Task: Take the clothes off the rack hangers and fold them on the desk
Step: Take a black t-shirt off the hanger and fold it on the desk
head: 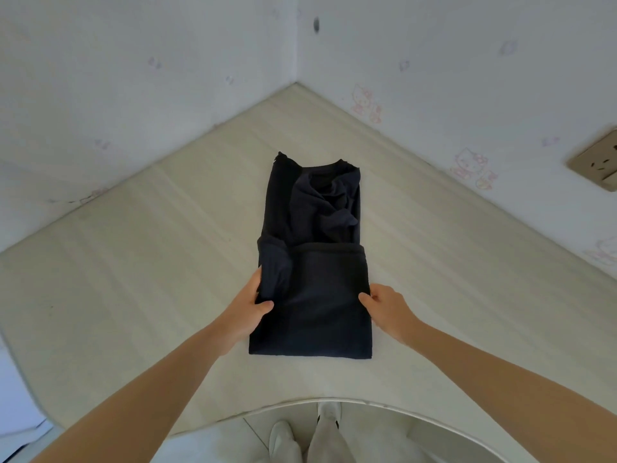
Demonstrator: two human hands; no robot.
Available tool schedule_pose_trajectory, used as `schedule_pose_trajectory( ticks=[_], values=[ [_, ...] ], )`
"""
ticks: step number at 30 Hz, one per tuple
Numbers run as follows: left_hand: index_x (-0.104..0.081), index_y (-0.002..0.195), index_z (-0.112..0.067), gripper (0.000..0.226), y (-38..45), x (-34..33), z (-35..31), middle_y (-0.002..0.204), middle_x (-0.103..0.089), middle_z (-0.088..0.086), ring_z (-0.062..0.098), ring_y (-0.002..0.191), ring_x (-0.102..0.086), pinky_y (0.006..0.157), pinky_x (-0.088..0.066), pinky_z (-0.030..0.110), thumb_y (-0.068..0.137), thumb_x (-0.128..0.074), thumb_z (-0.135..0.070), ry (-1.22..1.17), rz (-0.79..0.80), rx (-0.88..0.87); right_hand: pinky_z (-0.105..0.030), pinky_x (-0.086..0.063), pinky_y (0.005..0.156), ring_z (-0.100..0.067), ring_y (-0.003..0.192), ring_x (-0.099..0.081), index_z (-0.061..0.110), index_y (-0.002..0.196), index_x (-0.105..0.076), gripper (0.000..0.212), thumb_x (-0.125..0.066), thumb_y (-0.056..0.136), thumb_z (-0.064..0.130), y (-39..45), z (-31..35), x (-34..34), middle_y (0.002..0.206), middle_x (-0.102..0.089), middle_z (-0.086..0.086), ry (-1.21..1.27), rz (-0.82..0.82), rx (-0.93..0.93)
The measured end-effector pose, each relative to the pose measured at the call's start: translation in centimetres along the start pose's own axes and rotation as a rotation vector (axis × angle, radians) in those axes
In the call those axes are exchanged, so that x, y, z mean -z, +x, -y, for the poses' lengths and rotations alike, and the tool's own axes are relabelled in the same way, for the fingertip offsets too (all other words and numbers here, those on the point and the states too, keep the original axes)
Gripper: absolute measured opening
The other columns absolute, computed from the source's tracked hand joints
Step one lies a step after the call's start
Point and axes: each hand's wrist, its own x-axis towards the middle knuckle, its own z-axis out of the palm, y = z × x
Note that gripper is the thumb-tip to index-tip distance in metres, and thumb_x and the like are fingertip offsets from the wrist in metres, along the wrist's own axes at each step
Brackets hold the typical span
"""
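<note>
On the pale tabletop (133, 279), my left hand (248, 309) and right hand (387, 307) pinch the soft, limp, half-folded dark navy knit sweater (314, 295) by its side edges.

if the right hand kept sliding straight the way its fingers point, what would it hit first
The right hand points inward at the edge of the dark folded garment, which it already touches. Pushing on would press into that fabric first, and likely toward the left hand beyond it.

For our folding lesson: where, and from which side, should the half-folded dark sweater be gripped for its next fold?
Grip the dark sweater at both side edges of the doubled near half, left hand and right hand coming from the sides; the layers stack there.
</note>
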Motion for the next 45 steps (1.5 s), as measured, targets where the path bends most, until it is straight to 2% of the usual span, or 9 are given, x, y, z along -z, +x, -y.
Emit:
schedule_pose_trajectory(
  ticks=[7,12,18,20,24,30,34,37,45],
  values=[
    [-0.016,0.149,-0.029,0.077,1.4,1.7,1.3,0.110,-0.057,-0.005,0.020,0.089,-0.063,0.081,-0.057,0.041,0.090,-0.066,-0.028,0.458,-0.334,-0.031,-0.037,-0.053,0.078,-0.023,0.091,-0.060,0.017,0.129,-0.043,0.031,-0.047,0.098,0.021,1.1,-1.1,2.0,0.116,-0.054,-0.002,-0.416,-0.144,0.310],
    [-0.046,0.141,-0.018,0.079,2.3,4.4,2.2,0.139,-0.050,0.006,0.031,0.119,-0.055,0.089,-0.054,0.040,0.071,-0.073,0.009,1.297,-0.385,-0.594,-0.038,-0.054,0.068,-0.037,0.108,-0.059,0.009,0.142,-0.044,0.078,-0.052,0.067,-0.012,3.0,-1.2,3.1,0.134,-0.052,-0.019,-1.038,-0.306,0.821],
    [-0.045,0.144,-0.014,0.084,4.7,4.7,2.5,0.149,-0.044,0.008,0.022,0.149,-0.013,0.107,-0.041,0.041,0.068,-0.080,-0.004,1.497,-0.173,-0.705,-0.042,-0.049,0.093,-0.033,0.133,-0.045,0.010,0.148,-0.034,0.080,-0.064,0.075,-0.004,5.3,-0.4,2.6,0.149,-0.041,-0.012,-1.100,-0.197,0.948],
    [-0.047,0.142,-0.012,0.086,5.2,4.6,2.2,0.148,-0.046,0.008,0.014,0.149,0.002,0.107,-0.040,0.040,0.065,-0.085,-0.012,1.490,-0.125,-0.680,-0.041,-0.048,0.098,-0.031,0.134,-0.045,0.011,0.147,-0.037,0.085,-0.073,0.071,-0.002,5.9,-0.3,2.7,0.149,-0.043,-0.009,-1.070,-0.160,0.983],
    [-0.057,0.135,-0.015,0.084,5.8,4.6,1.2,0.141,-0.054,0.004,0.022,0.132,-0.050,0.099,-0.048,0.040,0.058,-0.091,-0.020,1.484,-0.064,-0.657,-0.037,-0.050,0.098,-0.027,0.134,-0.046,0.016,0.145,-0.042,0.091,-0.078,0.064,-0.004,6.7,-0.7,2.8,0.148,-0.045,-0.004,-0.977,-0.094,0.955],
    [-0.068,0.122,-0.015,0.042,6.8,4.0,0.0,0.128,-0.063,0.002,0.023,0.119,-0.058,0.101,-0.047,0.031,0.083,-0.069,0.000,1.104,-0.129,-0.602,-0.026,-0.028,0.114,-0.012,0.143,-0.027,0.029,0.149,-0.032,0.071,-0.045,0.090,-0.008,6.7,-0.1,3.1,0.154,-0.033,0.009,-0.597,0.054,0.792],
    [-0.066,0.101,-0.003,0.023,6.3,3.9,-2.5,0.090,-0.065,-0.001,0.021,0.088,-0.058,0.078,-0.043,0.020,0.100,-0.044,-0.005,0.728,-0.115,-0.180,-0.029,-0.048,0.078,-0.015,0.086,-0.061,0.034,0.116,-0.058,0.036,-0.043,0.095,0.009,5.8,0.5,4.4,0.098,-0.067,0.004,-0.262,0.084,0.658],
    [-0.049,0.066,-0.005,0.034,7.2,3.6,-4.2,0.050,-0.048,-0.006,0.023,0.061,-0.041,0.062,-0.038,0.029,0.096,-0.042,0.009,0.330,-0.187,0.030,-0.027,-0.033,0.054,-0.012,0.059,-0.038,0.022,0.080,-0.053,0.028,-0.043,0.097,0.003,5.2,1.7,4.7,0.068,-0.049,-0.001,0.213,0.041,0.501],
    [-0.058,0.105,-0.015,0.038,10.0,0.4,-5.2,0.098,-0.061,-0.003,0.018,0.095,-0.057,0.082,-0.046,0.034,0.101,-0.038,-0.047,0.059,-0.210,0.165,-0.035,-0.041,0.073,-0.027,0.084,-0.054,0.008,0.092,-0.053,0.032,-0.031,0.102,0.030,9.4,3.2,4.5,0.091,-0.056,-0.011,0.288,0.003,-0.182]
  ],
)
